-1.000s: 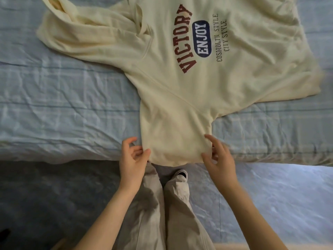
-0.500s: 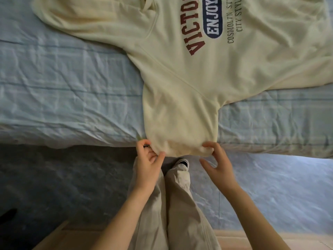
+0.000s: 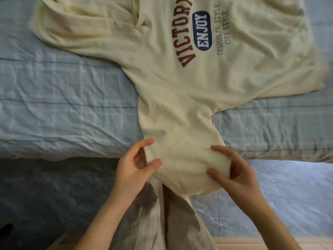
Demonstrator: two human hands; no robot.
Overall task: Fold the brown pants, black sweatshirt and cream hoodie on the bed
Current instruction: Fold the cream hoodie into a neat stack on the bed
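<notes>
So the cream hoodie (image 3: 180,87) is spread front-up across the bed (image 3: 63,105), with the VICTORY / ENJOY print (image 3: 194,33) turned sideways and the hood (image 3: 86,18) bunched up at the far left. One sleeve (image 3: 176,123) is draped toward the near edge of the mattress, and its cuff end is held out past that edge. The cuff's left side is pinched by the left hand (image 3: 133,170) between thumb and curled fingers. The right side is gripped by the right hand (image 3: 237,174), fingers wrapped round the fabric. Light beige trouser legs (image 3: 162,222) can be seen right below the cuff.
</notes>
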